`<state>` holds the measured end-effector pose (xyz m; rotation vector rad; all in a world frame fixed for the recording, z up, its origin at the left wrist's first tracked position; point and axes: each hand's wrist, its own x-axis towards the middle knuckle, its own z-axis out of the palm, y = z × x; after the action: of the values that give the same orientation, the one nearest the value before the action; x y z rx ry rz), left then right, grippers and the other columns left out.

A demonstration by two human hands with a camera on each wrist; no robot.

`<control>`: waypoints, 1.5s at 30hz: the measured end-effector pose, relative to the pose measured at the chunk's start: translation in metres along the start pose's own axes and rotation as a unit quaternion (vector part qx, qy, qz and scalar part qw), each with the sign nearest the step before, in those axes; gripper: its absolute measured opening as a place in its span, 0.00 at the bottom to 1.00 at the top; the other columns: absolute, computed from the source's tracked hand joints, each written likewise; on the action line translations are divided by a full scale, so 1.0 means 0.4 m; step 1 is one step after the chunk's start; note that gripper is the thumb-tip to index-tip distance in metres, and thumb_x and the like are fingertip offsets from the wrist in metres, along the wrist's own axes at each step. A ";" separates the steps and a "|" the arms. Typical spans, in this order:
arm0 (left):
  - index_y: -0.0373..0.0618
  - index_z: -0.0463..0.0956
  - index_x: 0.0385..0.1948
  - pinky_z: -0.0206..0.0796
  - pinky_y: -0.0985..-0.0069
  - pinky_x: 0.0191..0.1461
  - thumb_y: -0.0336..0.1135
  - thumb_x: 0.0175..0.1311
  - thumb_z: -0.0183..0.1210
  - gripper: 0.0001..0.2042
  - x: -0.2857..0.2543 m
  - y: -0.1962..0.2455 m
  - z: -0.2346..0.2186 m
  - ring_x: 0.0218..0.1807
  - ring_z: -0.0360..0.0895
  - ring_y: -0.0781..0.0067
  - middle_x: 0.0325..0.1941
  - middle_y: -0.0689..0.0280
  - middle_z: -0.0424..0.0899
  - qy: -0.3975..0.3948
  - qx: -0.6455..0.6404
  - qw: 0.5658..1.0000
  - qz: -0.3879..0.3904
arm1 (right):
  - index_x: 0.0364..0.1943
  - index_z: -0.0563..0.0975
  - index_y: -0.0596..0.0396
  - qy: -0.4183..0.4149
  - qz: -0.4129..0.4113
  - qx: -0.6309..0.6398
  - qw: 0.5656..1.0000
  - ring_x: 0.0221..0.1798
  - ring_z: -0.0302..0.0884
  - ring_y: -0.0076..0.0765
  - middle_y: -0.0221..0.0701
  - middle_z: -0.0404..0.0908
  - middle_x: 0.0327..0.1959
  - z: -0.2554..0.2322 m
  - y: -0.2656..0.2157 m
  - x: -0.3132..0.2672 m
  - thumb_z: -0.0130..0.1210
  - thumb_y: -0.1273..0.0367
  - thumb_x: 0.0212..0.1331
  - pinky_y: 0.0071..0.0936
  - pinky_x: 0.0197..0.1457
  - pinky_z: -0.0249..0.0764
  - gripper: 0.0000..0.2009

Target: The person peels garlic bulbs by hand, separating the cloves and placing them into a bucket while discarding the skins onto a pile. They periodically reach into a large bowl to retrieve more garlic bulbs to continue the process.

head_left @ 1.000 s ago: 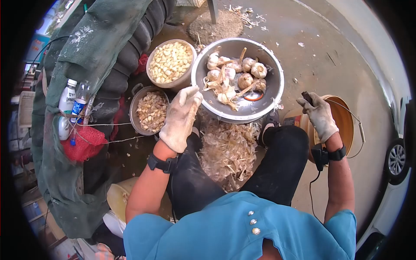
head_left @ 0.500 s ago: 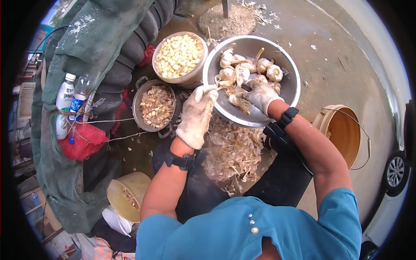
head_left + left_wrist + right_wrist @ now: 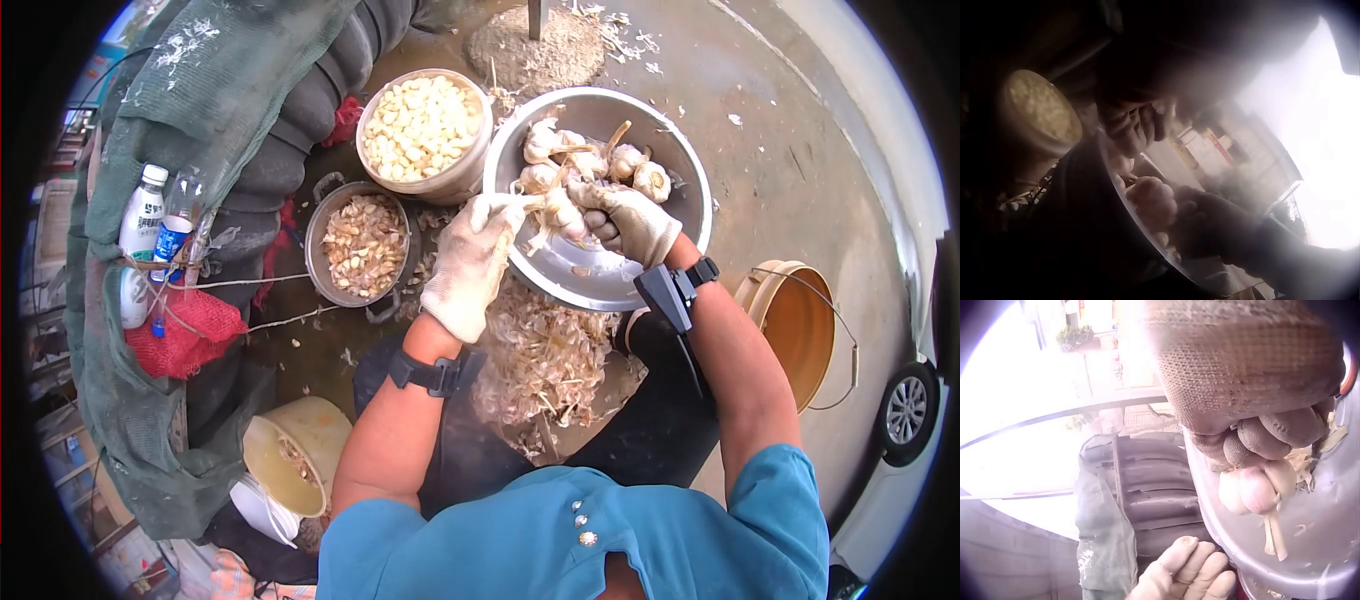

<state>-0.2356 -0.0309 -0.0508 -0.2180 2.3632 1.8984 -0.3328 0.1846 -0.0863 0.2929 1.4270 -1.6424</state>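
Note:
In the head view the gloved right hand [image 3: 635, 222] grips a garlic bulb [image 3: 563, 214] over a metal basin [image 3: 698, 180] that holds several other bulbs [image 3: 652, 181]. The right wrist view shows the bulb [image 3: 1257, 487] under the curled fingers [image 3: 1263, 437], its cut stem [image 3: 1275, 537] pointing down. A dark sliver shows beside those fingers; what it is I cannot tell. At the basin's left rim is the gloved left hand [image 3: 472, 265], close to the stem. In the right wrist view the left hand [image 3: 1188, 575] has curled fingers, a gap from the stem, and nothing visible in them.
A tub of peeled cloves [image 3: 420, 130] stands left of the basin, beside a pot of unpeeled cloves [image 3: 360, 245]. Garlic skins [image 3: 545, 360] lie heaped below the basin. An orange bucket [image 3: 800, 335] is at the right, a yellowish one [image 3: 325, 440] at lower left. Bottles [image 3: 143, 215] stand far left.
The right hand has moved from beside the orange bucket into the basin and lifted a bulb towards the left hand. The left hand has moved up and right. The basin appears farther right.

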 end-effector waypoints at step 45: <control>0.35 0.65 0.58 0.67 0.68 0.65 0.30 0.69 0.52 0.18 0.092 0.005 0.111 0.58 0.76 0.63 0.58 0.54 0.75 -0.014 -0.246 0.969 -0.012 | 0.52 0.76 0.59 0.057 -0.202 -0.047 0.977 0.31 0.61 0.11 0.20 0.73 0.33 0.024 -0.058 -0.143 0.62 0.63 0.60 0.15 0.34 0.62 0.19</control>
<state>-0.2726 0.0113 -0.0646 -0.2517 1.8202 2.4238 -0.3148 0.2010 -0.0287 0.0411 1.7291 -1.8980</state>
